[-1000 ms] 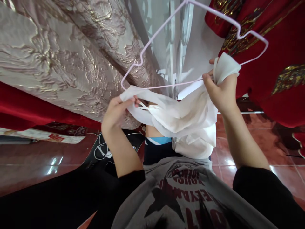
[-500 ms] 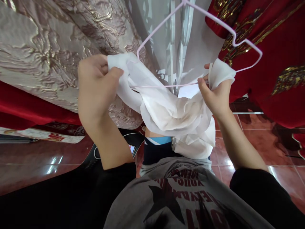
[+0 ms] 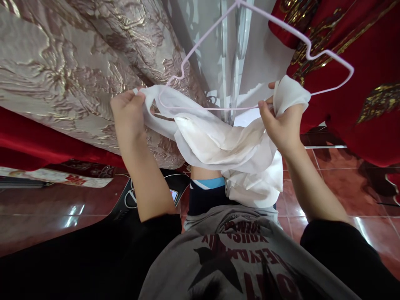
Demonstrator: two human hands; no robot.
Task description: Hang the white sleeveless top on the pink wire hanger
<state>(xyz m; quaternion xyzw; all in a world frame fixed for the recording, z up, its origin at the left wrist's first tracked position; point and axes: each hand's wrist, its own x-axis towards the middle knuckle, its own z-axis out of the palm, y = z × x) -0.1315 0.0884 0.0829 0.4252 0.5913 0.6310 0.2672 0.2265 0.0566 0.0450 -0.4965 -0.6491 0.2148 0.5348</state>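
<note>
A sheer white garment (image 3: 225, 146) hangs between my two hands and drapes down over my lap. My left hand (image 3: 128, 112) pinches its left edge and pulls it out to the side. My right hand (image 3: 283, 123) is closed on the gathered right side of the cloth, with thumb and finger at the bottom bar of a pink hanger (image 3: 203, 37). The hanger's left end lies at the opening of the cloth near my left hand. Its right end sticks out beyond my right hand.
Shiny embossed pink-gold fabric (image 3: 62, 71) hangs at left. Red cloth with gold sequins (image 3: 353, 96) hangs at right. White metal uprights (image 3: 223, 62) stand behind the hanger. A phone (image 3: 173, 194) with a white cable lies on a black surface beside my left forearm.
My left hand has drawn the cloth's left edge down and outward, baring the hanger's left notch. The hanger has tilted slightly. My right hand stays nearly in place.
</note>
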